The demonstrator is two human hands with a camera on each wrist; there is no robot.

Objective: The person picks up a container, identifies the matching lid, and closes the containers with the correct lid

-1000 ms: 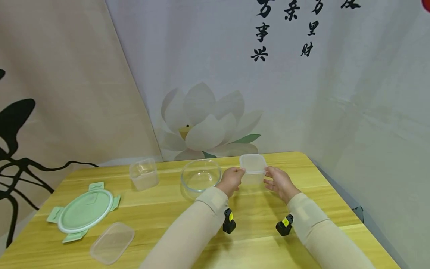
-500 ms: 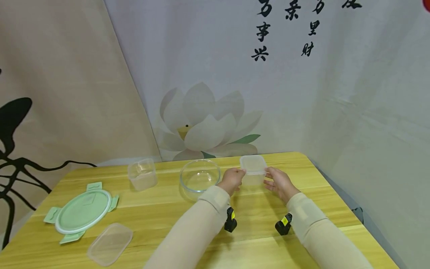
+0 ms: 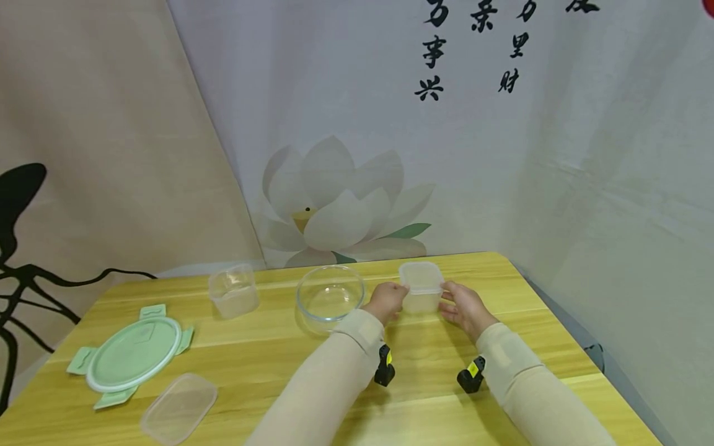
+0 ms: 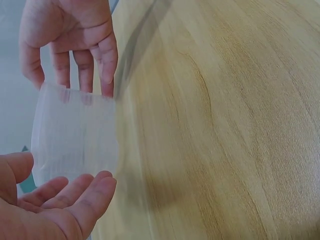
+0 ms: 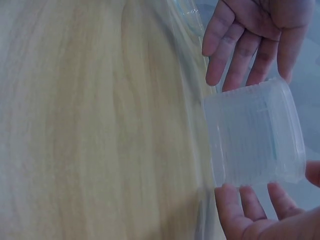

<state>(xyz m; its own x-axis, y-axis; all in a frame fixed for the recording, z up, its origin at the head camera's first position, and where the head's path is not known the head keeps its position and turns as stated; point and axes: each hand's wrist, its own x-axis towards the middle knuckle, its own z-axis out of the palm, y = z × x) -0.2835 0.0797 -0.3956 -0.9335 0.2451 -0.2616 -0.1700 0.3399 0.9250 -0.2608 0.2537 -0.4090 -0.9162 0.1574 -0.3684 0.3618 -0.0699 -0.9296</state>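
A small translucent plastic food container (image 3: 422, 298) with a flat, frosted lid (image 3: 421, 277) on top is held between both hands near the back of the table. On its left side, my left hand (image 3: 386, 301) grips it, thumb up at the lid's edge and fingers along the wall. My right hand (image 3: 466, 308) holds the opposite side the same way. The left wrist view shows the container (image 4: 75, 135) spanning the gap between the two hands. From the right wrist, the container (image 5: 250, 137) appears sideways, with fingertips against both side walls.
Just left of my left hand stands a round glass bowl (image 3: 330, 319). Farther left is an uncovered clear plastic container (image 3: 237, 303). A green round lid with clip flaps (image 3: 134, 354) and a clear rectangular lid (image 3: 180, 407) lie on the wooden table (image 3: 268, 371).
The held container has come down slightly and a little toward me, both hands staying on it. The head view has shifted a bit, so the things on the left appear farther left.
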